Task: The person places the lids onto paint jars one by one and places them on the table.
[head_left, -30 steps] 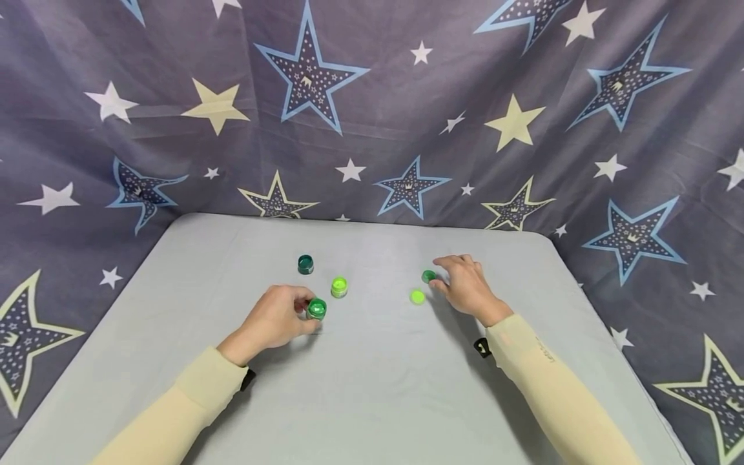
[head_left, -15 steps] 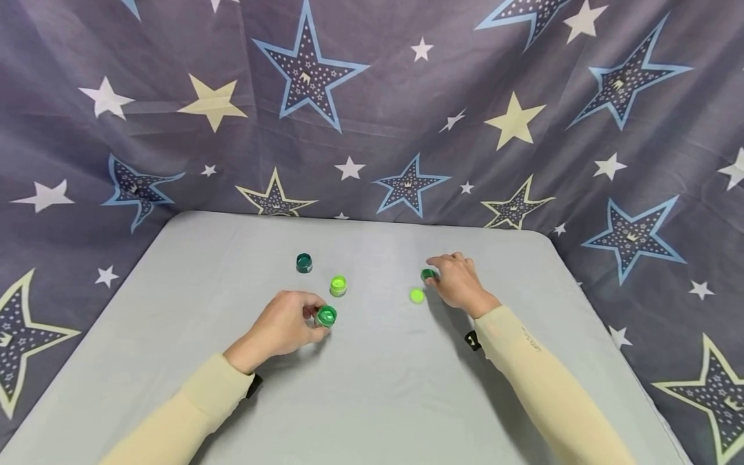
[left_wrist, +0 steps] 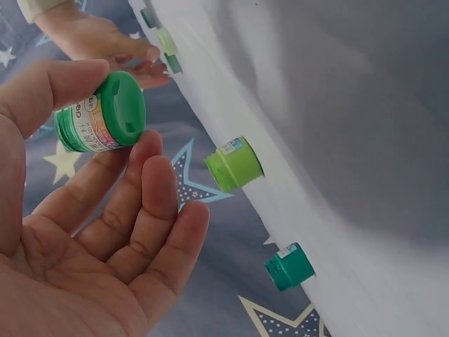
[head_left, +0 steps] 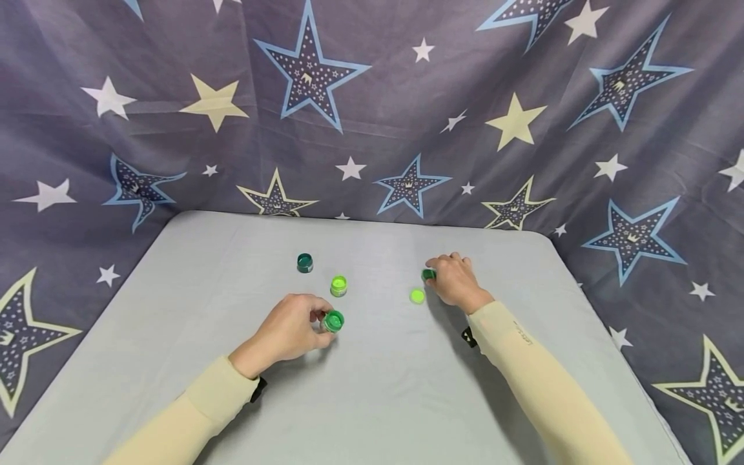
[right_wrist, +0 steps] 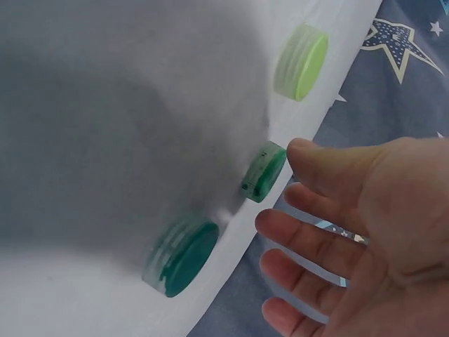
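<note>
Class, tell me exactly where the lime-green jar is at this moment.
In the head view, the lime-green jar stands on the table left of centre, between the dark green jar and the mid-green jar in the left hand.

In the head view, the right hand partly hides a green lid; the left sleeve runs off-frame

And here's the green jar, lidless, labelled, mouth upward, pinched in the left hand; over there, the small, shallow green lid, just beside the right hand
</note>
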### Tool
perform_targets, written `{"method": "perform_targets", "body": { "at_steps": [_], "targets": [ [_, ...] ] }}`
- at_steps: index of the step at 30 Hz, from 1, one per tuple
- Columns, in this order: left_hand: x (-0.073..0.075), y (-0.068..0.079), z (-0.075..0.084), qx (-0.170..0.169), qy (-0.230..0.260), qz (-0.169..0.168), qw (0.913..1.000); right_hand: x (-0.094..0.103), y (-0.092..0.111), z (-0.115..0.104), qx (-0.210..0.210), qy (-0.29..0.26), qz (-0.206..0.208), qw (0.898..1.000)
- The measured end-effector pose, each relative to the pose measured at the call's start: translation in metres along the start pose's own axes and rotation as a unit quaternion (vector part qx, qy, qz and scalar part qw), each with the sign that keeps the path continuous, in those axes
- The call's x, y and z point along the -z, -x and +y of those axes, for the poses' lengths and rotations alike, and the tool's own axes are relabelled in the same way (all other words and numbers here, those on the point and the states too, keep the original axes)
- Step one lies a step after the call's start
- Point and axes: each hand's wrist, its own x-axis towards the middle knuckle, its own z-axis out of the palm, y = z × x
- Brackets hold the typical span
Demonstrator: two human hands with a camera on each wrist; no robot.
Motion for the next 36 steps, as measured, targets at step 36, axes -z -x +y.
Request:
{"method": "perform_targets", "body": {
  "at_steps": [36],
  "targets": [
    [-0.008,0.002,0.013,0.0,-0.002,-0.002,1.0,-0.004,-0.005,-0.004,-0.008,0.024,0.017,1.0]
  ]
}}
